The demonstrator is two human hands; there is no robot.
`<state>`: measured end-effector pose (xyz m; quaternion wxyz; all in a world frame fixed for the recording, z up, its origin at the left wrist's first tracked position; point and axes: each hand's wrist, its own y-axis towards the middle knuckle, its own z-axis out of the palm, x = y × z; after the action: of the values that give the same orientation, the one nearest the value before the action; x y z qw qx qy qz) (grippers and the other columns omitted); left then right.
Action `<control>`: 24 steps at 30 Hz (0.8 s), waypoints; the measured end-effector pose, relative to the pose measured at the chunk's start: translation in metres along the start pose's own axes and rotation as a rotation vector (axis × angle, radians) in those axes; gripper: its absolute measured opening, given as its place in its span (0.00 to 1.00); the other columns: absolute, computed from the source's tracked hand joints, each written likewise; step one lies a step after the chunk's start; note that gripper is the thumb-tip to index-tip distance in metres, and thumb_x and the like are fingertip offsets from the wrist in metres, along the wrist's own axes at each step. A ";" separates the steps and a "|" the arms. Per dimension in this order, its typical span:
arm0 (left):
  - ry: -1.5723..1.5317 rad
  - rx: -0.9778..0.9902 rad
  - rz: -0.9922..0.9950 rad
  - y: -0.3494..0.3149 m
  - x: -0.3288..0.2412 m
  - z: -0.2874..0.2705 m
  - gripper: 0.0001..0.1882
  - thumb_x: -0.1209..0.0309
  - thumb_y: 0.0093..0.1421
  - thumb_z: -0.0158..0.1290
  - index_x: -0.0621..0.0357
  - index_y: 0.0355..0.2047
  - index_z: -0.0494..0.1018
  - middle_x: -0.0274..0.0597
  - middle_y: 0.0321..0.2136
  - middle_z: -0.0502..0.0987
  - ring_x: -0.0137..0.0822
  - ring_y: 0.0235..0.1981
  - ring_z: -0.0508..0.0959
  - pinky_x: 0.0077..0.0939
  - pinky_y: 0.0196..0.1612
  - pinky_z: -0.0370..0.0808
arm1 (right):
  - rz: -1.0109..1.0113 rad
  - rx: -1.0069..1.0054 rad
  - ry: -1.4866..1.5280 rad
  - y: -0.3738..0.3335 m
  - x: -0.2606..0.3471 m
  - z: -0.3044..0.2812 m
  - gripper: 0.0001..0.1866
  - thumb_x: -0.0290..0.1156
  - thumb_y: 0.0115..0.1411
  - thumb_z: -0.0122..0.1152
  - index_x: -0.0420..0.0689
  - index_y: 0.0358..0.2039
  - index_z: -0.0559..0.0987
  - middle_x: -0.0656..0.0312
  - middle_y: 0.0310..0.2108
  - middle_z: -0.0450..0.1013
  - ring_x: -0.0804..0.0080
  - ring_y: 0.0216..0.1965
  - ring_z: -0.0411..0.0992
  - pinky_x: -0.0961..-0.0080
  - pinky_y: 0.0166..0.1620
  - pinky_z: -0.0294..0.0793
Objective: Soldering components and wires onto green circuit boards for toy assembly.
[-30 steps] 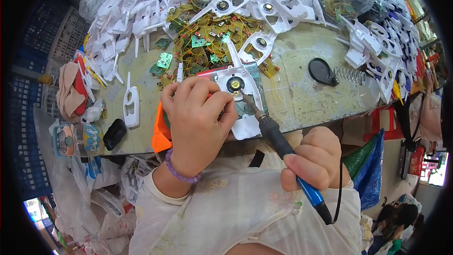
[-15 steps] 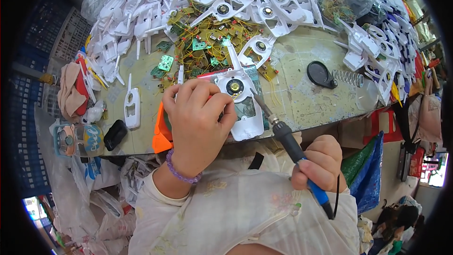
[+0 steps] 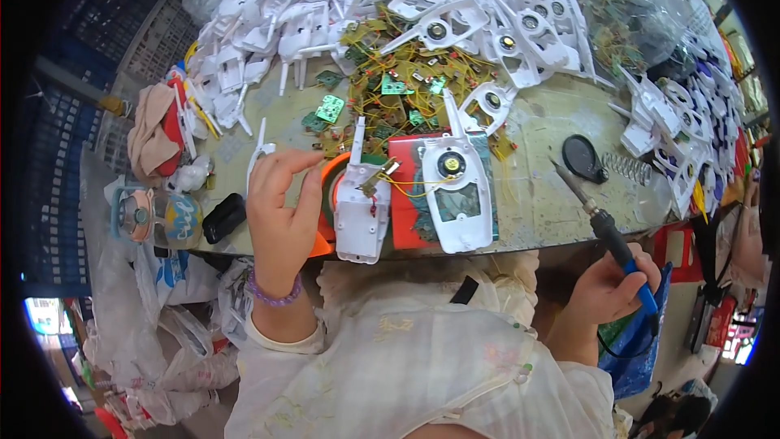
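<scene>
Our messy green table (image 3: 552, 195) holds two white plastic shells (image 3: 410, 199) lying long-ways away from us, just right of our left hand (image 3: 280, 211), whose open fingers nearly touch them, while our right hand (image 3: 605, 289), farther right of the shells, grips a soldering iron (image 3: 605, 232) pointing up.

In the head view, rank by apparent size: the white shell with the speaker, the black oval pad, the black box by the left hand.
1. White shell with speaker, clearly largest.
2. Black oval pad and black box look alike; no ranking.
</scene>
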<state>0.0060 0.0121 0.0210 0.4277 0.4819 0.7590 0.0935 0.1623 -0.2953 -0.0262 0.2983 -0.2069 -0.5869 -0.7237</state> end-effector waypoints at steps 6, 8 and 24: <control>-0.096 0.220 -0.040 -0.016 -0.001 0.001 0.10 0.77 0.50 0.55 0.60 0.35 0.76 0.44 0.35 0.75 0.42 0.38 0.73 0.31 0.42 0.69 | 0.158 -0.065 0.113 -0.009 -0.008 -0.001 0.14 0.40 0.65 0.49 0.42 0.40 0.66 0.61 0.26 0.62 0.75 0.26 0.60 0.82 0.27 0.58; -0.194 0.179 -0.057 -0.018 -0.009 0.011 0.13 0.74 0.48 0.59 0.59 0.36 0.76 0.44 0.36 0.75 0.43 0.39 0.73 0.33 0.41 0.68 | 0.150 -0.049 0.114 -0.010 -0.007 0.006 0.14 0.40 0.64 0.49 0.42 0.40 0.67 0.62 0.26 0.62 0.75 0.26 0.60 0.82 0.27 0.58; -0.089 0.314 0.255 -0.026 -0.019 0.018 0.13 0.74 0.46 0.61 0.50 0.36 0.78 0.29 0.33 0.77 0.32 0.38 0.75 0.42 0.50 0.63 | 0.151 0.090 0.115 -0.016 -0.003 0.011 0.14 0.40 0.65 0.49 0.42 0.41 0.67 0.62 0.26 0.64 0.75 0.26 0.60 0.83 0.29 0.60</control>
<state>0.0054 -0.0218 0.0062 0.3651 0.6386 0.6774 0.0061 0.1531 -0.2821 -0.0374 0.3941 -0.1951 -0.5837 -0.6826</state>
